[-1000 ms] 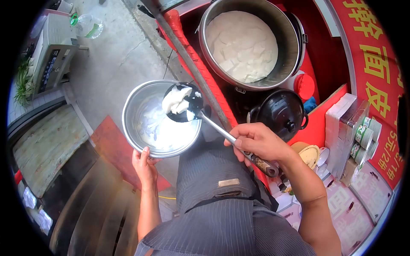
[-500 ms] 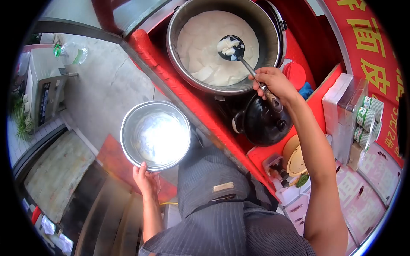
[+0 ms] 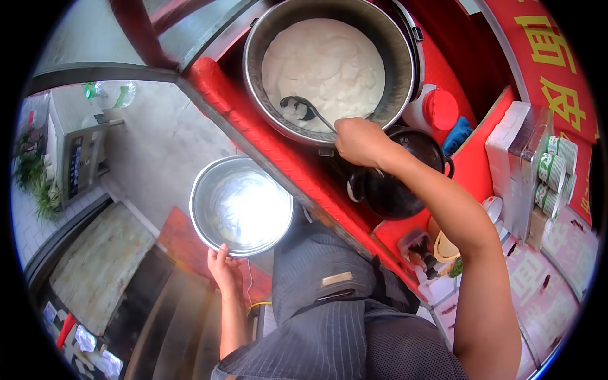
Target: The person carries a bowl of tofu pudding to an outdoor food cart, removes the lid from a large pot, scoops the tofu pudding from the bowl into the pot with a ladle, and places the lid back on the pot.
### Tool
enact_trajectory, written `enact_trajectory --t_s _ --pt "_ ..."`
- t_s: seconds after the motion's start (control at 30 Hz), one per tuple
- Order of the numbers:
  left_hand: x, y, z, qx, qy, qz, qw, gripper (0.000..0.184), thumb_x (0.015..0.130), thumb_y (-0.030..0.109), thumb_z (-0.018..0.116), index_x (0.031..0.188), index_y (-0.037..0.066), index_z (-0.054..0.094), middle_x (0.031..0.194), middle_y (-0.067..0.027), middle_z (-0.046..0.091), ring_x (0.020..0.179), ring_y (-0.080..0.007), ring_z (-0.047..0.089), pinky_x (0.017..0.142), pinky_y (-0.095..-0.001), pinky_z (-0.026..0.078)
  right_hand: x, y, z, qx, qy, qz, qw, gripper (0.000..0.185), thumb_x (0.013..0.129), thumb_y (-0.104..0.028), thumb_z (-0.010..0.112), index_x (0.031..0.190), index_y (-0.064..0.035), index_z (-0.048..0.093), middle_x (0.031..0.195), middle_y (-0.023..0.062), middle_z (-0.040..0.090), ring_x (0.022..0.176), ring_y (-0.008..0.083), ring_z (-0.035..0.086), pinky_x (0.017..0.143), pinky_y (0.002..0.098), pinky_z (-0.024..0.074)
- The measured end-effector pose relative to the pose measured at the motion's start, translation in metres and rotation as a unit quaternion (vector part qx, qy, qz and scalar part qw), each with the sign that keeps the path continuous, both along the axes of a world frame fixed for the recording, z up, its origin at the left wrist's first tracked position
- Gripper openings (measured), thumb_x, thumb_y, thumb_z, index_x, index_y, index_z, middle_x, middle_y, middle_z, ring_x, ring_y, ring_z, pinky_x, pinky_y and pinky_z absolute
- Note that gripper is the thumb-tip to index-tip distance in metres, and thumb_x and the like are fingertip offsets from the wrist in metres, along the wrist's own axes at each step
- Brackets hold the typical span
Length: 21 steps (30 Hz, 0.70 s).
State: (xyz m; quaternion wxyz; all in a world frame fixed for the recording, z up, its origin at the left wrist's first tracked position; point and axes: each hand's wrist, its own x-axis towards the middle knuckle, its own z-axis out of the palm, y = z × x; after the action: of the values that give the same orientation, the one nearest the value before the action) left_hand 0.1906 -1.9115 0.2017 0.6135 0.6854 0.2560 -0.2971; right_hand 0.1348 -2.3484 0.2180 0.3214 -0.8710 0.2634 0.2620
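Note:
My left hand (image 3: 225, 269) grips the near rim of a silver metal bowl (image 3: 201, 206), whose shiny inside shows glare. My right hand (image 3: 360, 142) is closed round the handle of a dark skimmer (image 3: 309, 114). The skimmer's head is at the left near side of a large metal pot (image 3: 399, 82), dipped at the edge of a pale, soft white mass (image 3: 329, 60) with some of it on the head. The handle's grip is mostly hidden in my fist.
Beside the pot stand a black lidded pot (image 3: 396, 190) and a red-capped container (image 3: 440, 111). Stacked paper bowls (image 3: 552, 171) are at the right, next to a plastic-wrapped box (image 3: 516, 164). A red counter edge (image 3: 272, 149) runs between the bowl and the large pot.
The skimmer went from over the bowl to above the large pot, then down to its left near side. The bowl shifted slightly right in view over the last half second.

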Motion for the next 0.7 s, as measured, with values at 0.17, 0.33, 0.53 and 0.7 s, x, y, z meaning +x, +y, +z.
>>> enact_trajectory --t_s 0.17,0.33,0.53,0.7 --pt "0.001 -0.011 0.007 -0.007 -0.001 -0.001 1.0 0.025 0.094 0.014 0.061 0.114 0.001 0.056 0.094 -0.0067 0.062 0.074 -0.0189 0.068 0.052 -0.0331 0.061 -0.002 0.006 0.006 -0.062 -0.02 0.019 0.998 0.021 0.081 -0.006 0.053 0.09 0.0077 0.066 0.089 0.0314 0.068 0.087 0.0465 0.068 0.078 0.0519 0.0535" --pt "0.002 -0.005 0.006 -0.025 -0.013 -0.009 1.0 0.024 0.094 0.013 0.06 0.114 0.0 0.055 0.097 -0.0082 0.063 0.075 -0.0195 0.068 0.054 -0.0344 0.062 -0.008 0.006 0.009 -0.089 -0.032 0.043 0.995 0.017 0.083 -0.004 0.052 0.091 0.0067 0.062 0.086 0.0301 0.068 0.084 0.0449 0.069 0.073 0.053 0.0532" --pt "0.002 -0.006 0.009 -0.039 -0.02 -0.006 0.999 0.023 0.095 0.012 0.059 0.113 -0.001 0.055 0.097 -0.0101 0.065 0.074 -0.02 0.07 0.055 -0.0348 0.063 -0.02 0.014 0.001 -0.173 -0.109 0.038 0.978 0.013 0.085 -0.006 0.052 0.088 0.0054 0.059 0.081 0.0278 0.066 0.079 0.0451 0.067 0.071 0.0521 0.0533" --pt "0.001 -0.008 0.011 -0.047 -0.029 0.003 0.998 0.021 0.095 0.01 0.058 0.113 -0.001 0.056 0.097 -0.0101 0.066 0.073 -0.0186 0.069 0.055 -0.0333 0.063 -0.035 0.03 0.044 -0.158 -0.212 -0.024 0.964 0.011 0.091 -0.007 0.055 0.091 0.0039 0.056 0.079 0.0234 0.064 0.072 0.0434 0.064 0.065 0.05 0.0498"
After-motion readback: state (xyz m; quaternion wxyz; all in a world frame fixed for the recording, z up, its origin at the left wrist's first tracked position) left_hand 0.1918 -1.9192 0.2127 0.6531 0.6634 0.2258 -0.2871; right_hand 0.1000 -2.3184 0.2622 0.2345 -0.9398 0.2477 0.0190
